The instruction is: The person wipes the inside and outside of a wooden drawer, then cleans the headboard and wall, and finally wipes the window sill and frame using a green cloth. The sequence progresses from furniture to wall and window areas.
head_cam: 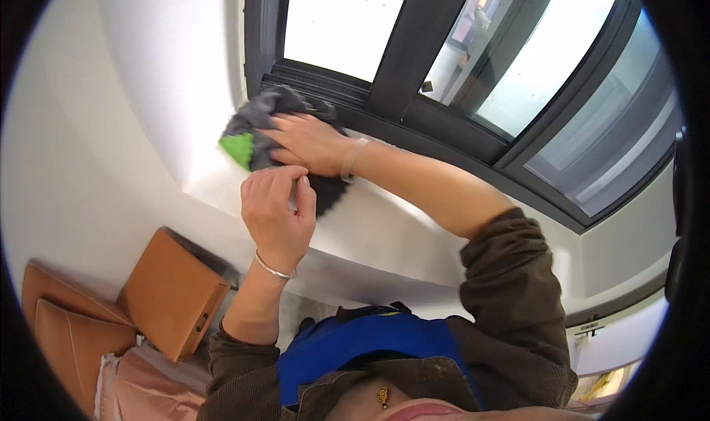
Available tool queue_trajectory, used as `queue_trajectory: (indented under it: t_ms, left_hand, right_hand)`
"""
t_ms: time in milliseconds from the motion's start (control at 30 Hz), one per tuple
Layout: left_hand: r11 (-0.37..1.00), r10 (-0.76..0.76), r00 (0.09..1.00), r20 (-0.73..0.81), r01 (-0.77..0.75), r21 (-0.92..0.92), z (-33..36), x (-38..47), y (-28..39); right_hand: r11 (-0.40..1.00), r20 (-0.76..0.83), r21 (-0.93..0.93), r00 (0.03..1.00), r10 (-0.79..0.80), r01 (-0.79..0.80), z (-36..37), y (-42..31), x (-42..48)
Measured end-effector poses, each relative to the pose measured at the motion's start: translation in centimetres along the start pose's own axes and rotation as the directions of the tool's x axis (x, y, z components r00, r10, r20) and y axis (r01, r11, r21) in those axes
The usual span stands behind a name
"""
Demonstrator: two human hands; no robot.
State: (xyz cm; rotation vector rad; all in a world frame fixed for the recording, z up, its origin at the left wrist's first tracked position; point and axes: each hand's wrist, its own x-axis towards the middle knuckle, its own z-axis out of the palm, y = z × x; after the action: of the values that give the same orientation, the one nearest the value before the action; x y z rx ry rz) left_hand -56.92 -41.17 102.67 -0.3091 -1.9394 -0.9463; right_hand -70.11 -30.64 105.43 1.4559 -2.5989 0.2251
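My right hand (313,143) lies flat with spread fingers on a dark grey cleaning cloth (269,107), pressing it against the left end of the white windowsill (388,221). The cloth has a bright green corner (238,149) and reaches the foot of the black window frame (333,88). Below it in the picture, my left hand (277,210) is raised in front of the cloth. Its fingers are curled in, thumb close to the index finger, and I see nothing in it. Part of the cloth shows behind the thumb.
Sliding window panes (538,77) rise beyond the sill, with a person's reflection in one. A white wall (150,88) borders the sill on the left. At lower left stand a tan bedside cabinet (172,293), a padded headboard (77,343) and pink bedding (155,382).
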Motion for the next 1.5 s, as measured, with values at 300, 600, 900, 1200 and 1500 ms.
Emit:
queue_trajectory:
  t_ms: [300,600,900,1200,1500]
  left_hand:
    - [1.000,0.026,0.975,0.222,-0.028,0.007,0.4,0.0,-1.3]
    - [0.927,-0.254,0.912,0.323,0.324,-0.188,0.1,-0.3,-2.2]
    - [0.935,-0.321,0.880,0.349,0.353,-0.029,0.2,0.3,-2.9]
    - [0.932,-0.349,0.901,0.256,0.307,0.191,0.1,0.6,-3.7]
    - [0.941,-0.337,0.884,0.324,0.316,0.118,0.7,1.0,-4.4]
  right_hand:
    - [0.989,-0.053,-0.064,0.990,0.127,-0.130,2.7,0.1,4.8]
    - [0.998,-0.110,0.039,0.993,0.048,-0.044,0.6,1.1,-10.9]
    - [0.913,-0.259,0.017,0.880,0.398,-0.408,-7.7,0.1,-44.5]
    - [0.003,-0.408,-0.230,0.099,0.908,-0.973,-14.9,-1.1,-70.2]
    - [0.176,-0.609,-0.383,0.391,0.690,-0.907,-14.3,-0.9,-71.3]
